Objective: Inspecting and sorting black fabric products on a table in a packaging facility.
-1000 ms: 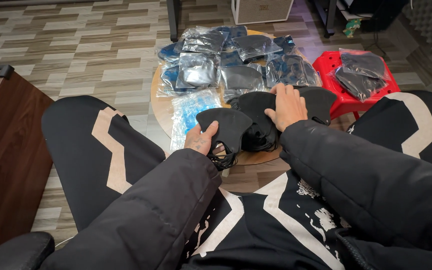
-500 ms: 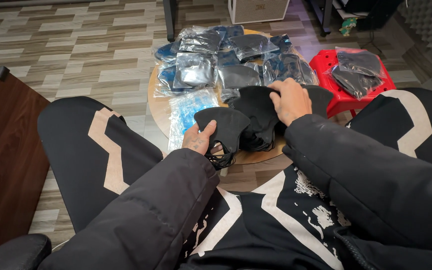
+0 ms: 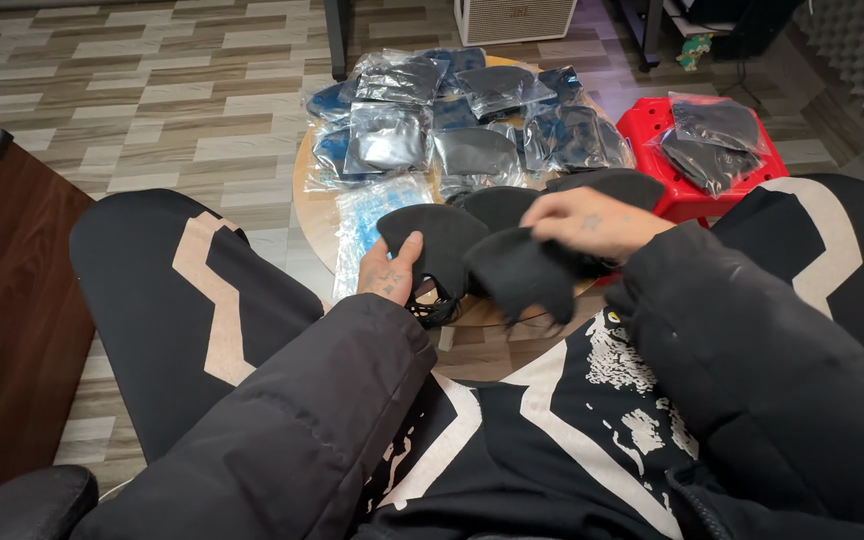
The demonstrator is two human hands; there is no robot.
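My left hand (image 3: pixel 388 272) grips a black fabric face mask (image 3: pixel 432 240) by its lower left edge, just above the near rim of a small round wooden table (image 3: pixel 314 205). My right hand (image 3: pixel 590 222) pinches a second black mask (image 3: pixel 520 275) and holds it lifted, overlapping the first. More loose black masks (image 3: pixel 607 185) lie on the table behind the hands. Several clear plastic bags with dark masks (image 3: pixel 472 110) are piled on the table's far half.
A red plastic stool (image 3: pixel 657 125) at the right carries two bagged masks (image 3: pixel 717 135). A pale blue packet (image 3: pixel 362 215) lies on the table's left side. My knees flank the table. A dark wooden cabinet (image 3: pixel 2 300) stands at the left, table legs and a white box at the back.
My right hand has lifted off the mask pile and drawn one black mask toward me. My left hand has kept hold of its mask in nearly the same place.
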